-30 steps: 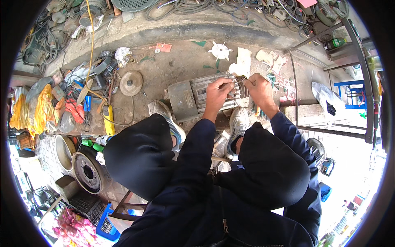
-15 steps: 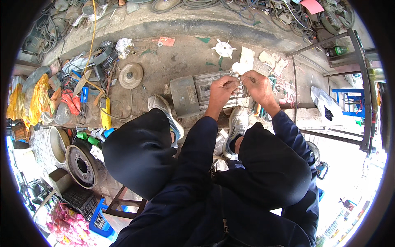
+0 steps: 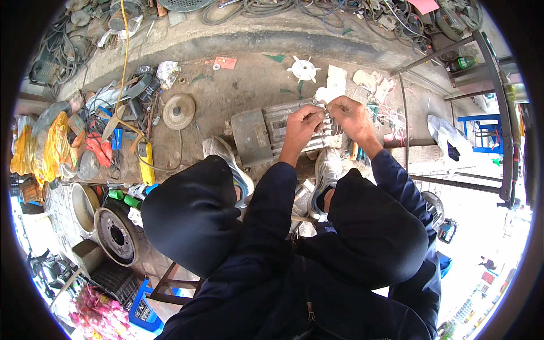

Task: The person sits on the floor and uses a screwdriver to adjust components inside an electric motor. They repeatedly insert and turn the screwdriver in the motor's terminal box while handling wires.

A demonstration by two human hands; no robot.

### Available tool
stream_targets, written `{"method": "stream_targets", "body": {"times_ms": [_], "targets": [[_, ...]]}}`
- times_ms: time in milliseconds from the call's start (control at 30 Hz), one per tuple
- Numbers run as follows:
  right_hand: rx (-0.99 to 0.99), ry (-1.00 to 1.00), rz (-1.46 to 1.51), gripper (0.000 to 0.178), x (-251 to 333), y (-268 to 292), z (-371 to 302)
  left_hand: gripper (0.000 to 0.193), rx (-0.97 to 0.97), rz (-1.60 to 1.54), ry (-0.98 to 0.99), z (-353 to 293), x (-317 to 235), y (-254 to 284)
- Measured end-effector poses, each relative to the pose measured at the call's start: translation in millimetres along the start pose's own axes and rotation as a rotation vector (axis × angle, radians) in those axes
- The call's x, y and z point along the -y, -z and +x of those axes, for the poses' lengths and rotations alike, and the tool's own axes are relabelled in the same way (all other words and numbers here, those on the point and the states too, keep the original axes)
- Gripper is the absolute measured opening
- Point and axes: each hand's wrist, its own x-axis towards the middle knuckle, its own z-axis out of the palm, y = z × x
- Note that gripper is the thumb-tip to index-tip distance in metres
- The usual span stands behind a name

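Note:
A grey electric motor (image 3: 252, 137) with a finned housing lies on its side on the dirty floor in front of my feet. Both hands meet over its right end, fingertips close together. My left hand (image 3: 304, 128) has its thumb and forefinger pinched. My right hand (image 3: 353, 120) is closed in a similar pinch right beside it. Whatever sits between the fingers is too small to make out. Behind the hands lies a pale piece of paper or cloth (image 3: 335, 82). A white fan wheel (image 3: 304, 69) lies beyond the motor.
Left of the motor are a round metal cover (image 3: 179, 111), a yellow handheld device (image 3: 147, 161) and orange-yellow plastic bags (image 3: 55, 140). Thin reddish wires (image 3: 396, 122) lie to the right, near a metal frame (image 3: 501, 113). Coiled cables (image 3: 266, 8) line the far ledge.
The view has shifted slightly. Both hands stay pinched together at the motor's end, with only a small change in the fingers.

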Motion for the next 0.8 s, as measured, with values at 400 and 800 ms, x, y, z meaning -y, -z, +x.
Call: {"method": "stream_targets", "body": {"times_ms": [400,800], "targets": [[-0.15,0.123,0.184,0.02,-10.4,39.7,-1.1,0.018,0.043,0.03,-0.001,-4.5,-7.6,1.3],[-0.519,-0.426,-0.032,0.025,-273.5,80.5,-79.5,0.019,-0.01,0.103,0.02,-2.6,-9.1,2.9]]}}
